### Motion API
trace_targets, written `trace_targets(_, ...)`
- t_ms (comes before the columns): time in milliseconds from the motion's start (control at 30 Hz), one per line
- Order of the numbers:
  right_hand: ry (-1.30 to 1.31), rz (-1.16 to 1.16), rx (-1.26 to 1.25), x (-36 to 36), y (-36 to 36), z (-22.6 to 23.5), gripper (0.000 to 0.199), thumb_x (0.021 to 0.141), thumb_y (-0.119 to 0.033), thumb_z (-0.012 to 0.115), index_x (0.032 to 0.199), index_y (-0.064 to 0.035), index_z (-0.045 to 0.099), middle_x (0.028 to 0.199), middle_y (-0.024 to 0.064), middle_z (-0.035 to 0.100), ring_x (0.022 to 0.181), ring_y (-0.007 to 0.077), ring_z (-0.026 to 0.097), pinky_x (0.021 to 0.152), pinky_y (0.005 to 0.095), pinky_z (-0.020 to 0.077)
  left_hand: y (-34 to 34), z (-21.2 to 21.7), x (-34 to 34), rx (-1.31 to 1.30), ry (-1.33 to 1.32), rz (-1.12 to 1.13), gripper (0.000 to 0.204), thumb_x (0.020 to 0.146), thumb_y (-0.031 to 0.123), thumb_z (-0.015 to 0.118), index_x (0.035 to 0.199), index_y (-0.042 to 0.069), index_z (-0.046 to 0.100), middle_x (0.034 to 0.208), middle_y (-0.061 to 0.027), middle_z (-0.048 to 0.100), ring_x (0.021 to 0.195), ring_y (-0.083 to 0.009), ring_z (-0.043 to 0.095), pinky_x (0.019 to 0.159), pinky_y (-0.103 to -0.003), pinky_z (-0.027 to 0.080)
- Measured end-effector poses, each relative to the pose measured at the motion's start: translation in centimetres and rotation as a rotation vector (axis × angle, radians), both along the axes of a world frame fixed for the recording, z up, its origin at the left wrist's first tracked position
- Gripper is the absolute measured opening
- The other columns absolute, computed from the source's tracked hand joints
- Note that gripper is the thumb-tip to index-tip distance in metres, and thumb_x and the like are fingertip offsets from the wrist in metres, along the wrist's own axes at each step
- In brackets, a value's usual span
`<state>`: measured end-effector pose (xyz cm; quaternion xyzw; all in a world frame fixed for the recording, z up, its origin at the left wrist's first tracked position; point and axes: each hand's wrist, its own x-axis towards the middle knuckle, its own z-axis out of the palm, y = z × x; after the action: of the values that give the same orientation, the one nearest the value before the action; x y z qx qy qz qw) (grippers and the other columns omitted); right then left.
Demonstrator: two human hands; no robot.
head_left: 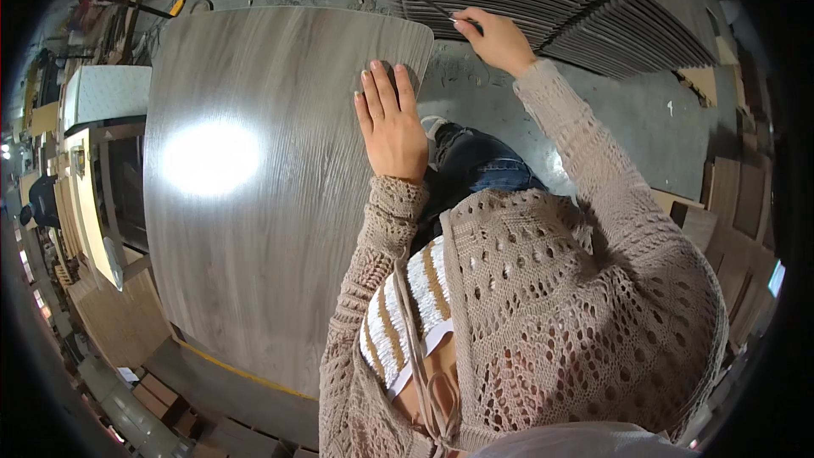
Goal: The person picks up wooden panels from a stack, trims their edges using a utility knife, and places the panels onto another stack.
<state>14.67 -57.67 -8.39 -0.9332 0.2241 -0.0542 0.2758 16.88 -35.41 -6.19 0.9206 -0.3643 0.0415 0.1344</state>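
A large grey-brown wood-grain panel [288, 229] with rounded corners lies flat in front of me and to my left. A bright light reflects off its surface. My left hand [395, 131] rests palm down near its right edge, fingers stretched out and holding nothing. Farther off to the right, past the panel's rounded corner, my right hand [498, 42] is raised with fingers pinched together. A thin dark stick-like thing [443, 10] seems to stick out from the pinch; its kind is too small to tell against the dark panels behind.
A big stack of similar panels [509, 0] stands at the far right, edges facing me. Pale boards [89, 203] and a white-topped box [110, 93] are by the panel's left side. Brown boards [733, 203] lean at the right. A yellow line [246, 377] marks the floor at lower left.
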Motion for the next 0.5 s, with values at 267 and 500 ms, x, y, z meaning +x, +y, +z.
trace_targets(267,0.035,-0.059,0.222,-3.7,3.0,-2.4,0.036,0.090,-0.040,0.049,0.117,-0.0170,0.055,0.098,0.0135,0.066,0.090,0.0326,0.062,0.079,0.0400,0.0474,0.9,-0.2,0.4,0.044,-0.058,-0.063,0.058,0.082,0.005,0.044,0.136,0.024,0.039,0.145,-0.0122,0.030,0.133,-0.0335,0.028,0.108,-0.050,0.019)
trace_targets(500,-0.141,-0.125,0.449,-4.2,3.2,-1.9,0.035,0.090,-0.033,0.053,0.117,-0.0103,0.053,0.095,0.0109,0.064,0.082,0.0260,0.062,0.074,0.0349,0.0472,1.3,0.1,1.8,-0.014,-0.019,-0.275,0.033,0.082,0.010,0.052,0.112,0.018,0.062,0.138,0.0005,0.043,0.128,-0.0254,0.038,0.106,-0.046,0.028)
